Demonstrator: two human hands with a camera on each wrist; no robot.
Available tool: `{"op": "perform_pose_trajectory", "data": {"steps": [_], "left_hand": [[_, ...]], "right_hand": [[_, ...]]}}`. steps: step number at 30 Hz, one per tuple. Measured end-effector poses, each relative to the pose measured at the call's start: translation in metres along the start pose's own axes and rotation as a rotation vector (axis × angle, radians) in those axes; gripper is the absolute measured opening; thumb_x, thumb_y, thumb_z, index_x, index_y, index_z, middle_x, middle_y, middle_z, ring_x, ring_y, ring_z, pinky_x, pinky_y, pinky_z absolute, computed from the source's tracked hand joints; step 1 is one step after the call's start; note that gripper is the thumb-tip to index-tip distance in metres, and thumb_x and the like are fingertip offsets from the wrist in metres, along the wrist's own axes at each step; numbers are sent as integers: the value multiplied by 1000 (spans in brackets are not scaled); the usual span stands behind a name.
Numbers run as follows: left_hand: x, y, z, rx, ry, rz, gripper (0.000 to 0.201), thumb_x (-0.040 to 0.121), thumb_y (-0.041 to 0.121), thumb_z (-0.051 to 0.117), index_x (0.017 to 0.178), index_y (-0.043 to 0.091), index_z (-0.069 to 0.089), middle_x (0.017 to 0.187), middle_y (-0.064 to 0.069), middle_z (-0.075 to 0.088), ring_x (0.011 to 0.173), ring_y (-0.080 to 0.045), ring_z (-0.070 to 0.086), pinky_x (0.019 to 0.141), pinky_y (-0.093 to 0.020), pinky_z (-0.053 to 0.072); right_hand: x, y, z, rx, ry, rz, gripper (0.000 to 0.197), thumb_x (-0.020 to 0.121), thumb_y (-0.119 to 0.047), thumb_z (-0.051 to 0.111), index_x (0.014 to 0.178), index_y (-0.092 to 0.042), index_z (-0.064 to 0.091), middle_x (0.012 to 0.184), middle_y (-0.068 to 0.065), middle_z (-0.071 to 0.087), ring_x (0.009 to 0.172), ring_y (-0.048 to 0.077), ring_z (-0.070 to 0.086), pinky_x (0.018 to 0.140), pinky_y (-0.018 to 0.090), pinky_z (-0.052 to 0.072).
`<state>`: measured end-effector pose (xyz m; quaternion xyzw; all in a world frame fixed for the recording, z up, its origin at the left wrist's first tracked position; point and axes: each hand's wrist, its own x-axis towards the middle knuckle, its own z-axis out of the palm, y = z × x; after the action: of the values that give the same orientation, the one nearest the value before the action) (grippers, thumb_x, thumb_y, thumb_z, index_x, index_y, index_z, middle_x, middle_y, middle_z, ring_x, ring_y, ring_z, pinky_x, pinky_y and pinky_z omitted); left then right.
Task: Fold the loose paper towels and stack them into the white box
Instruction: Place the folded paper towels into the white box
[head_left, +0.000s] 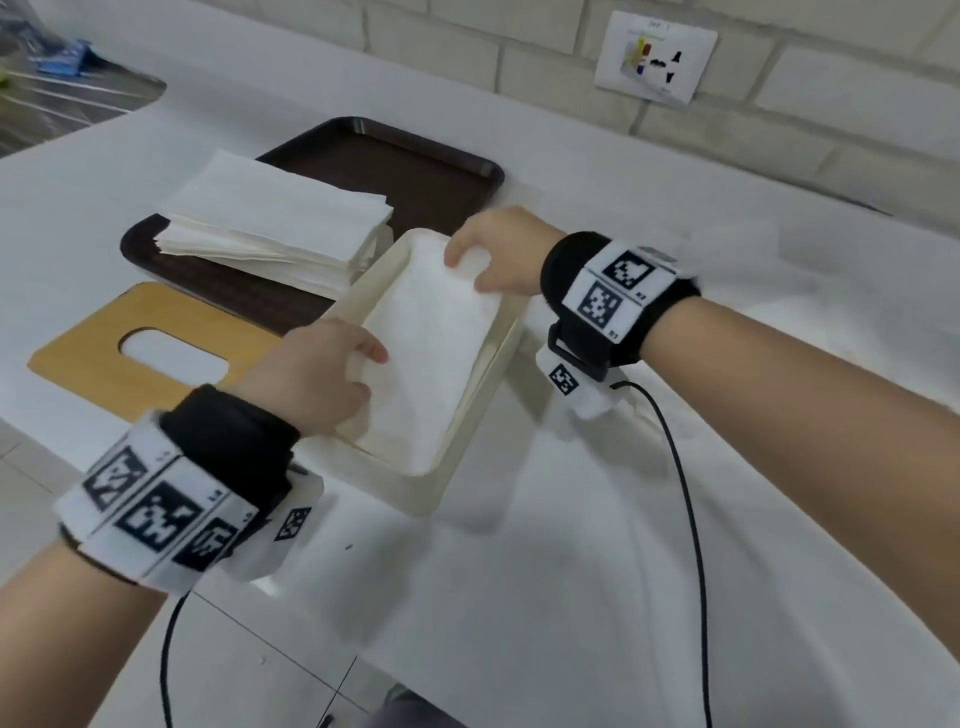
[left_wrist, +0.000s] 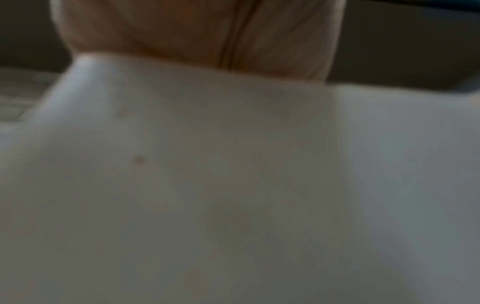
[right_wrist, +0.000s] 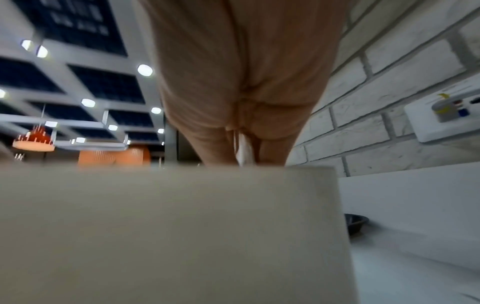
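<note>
White box (head_left: 488, 364) on the table (head_left: 623, 519), open-topped, holds a folded paper towel (head_left: 431, 353) lying over its opening. Behind it, a brown tray (head_left: 441, 171) carries the stack of loose towels (head_left: 275, 223); a wooden lid (head_left: 104, 353) lies flat to the left. 2 hands on the towel: left hand (head_left: 317, 374) pinches its near-left edge, right hand (head_left: 498, 249) pinches the far end, wrists low beside the box.

Towel stack (head_left: 275, 223) just beside box (head_left: 470, 431).
</note>
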<state>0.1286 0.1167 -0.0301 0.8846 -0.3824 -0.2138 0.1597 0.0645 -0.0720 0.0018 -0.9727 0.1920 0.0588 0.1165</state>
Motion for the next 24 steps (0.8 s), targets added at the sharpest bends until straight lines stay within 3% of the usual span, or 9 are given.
{"op": "perform_pose_trajectory", "data": {"steps": [3, 5, 10, 16, 20, 24], "left_hand": [[10, 4, 8, 122, -46, -33, 34, 87, 5, 53, 117, 21, 58, 125, 0, 48, 106, -18, 47, 80, -21, 34], [14, 3, 11, 155, -54, -32, 31, 85, 4, 53, 111, 20, 60, 123, 0, 48, 108, -18, 45, 82, -21, 35], [16, 1, 10, 169, -93, -57, 28, 82, 5, 54, 105, 22, 58, 112, 0, 47, 94, -15, 44, 74, -25, 39], [12, 3, 7, 140, -136, -80, 28, 80, 6, 58, 102, 23, 56, 107, 1, 47, 86, -19, 55, 64, -27, 46], [10, 8, 7, 251, -158, -68, 35, 77, 9, 62, 110, 18, 59, 104, 1, 50, 93, -17, 49, 72, -24, 41], [6, 13, 8, 446, -105, 42, 30, 85, 15, 54, 113, 15, 63, 116, -4, 52, 107, -18, 50, 83, -22, 40]], "right_hand": [[8, -11, 10, -90, -160, 74, 41, 91, 0, 48, 129, -14, 54, 138, 14, 42, 118, 29, 51, 86, 25, 42], [10, -17, 14, -147, -207, 111, 39, 92, -1, 45, 130, -9, 52, 137, 16, 46, 119, 29, 51, 91, 28, 43], [10, -19, 22, -171, -199, 127, 39, 92, 2, 40, 128, -7, 52, 135, 16, 46, 117, 29, 53, 91, 27, 44], [7, -14, 22, -152, -185, 98, 37, 91, 1, 40, 122, -9, 59, 132, 14, 49, 109, 29, 57, 77, 24, 43], [11, -14, 28, -234, -226, 65, 36, 93, -2, 42, 124, -9, 57, 132, 13, 50, 117, 29, 52, 92, 30, 44], [13, -12, 33, -224, -152, 29, 32, 90, -8, 49, 122, -9, 54, 122, 6, 49, 116, 29, 50, 91, 35, 42]]}}
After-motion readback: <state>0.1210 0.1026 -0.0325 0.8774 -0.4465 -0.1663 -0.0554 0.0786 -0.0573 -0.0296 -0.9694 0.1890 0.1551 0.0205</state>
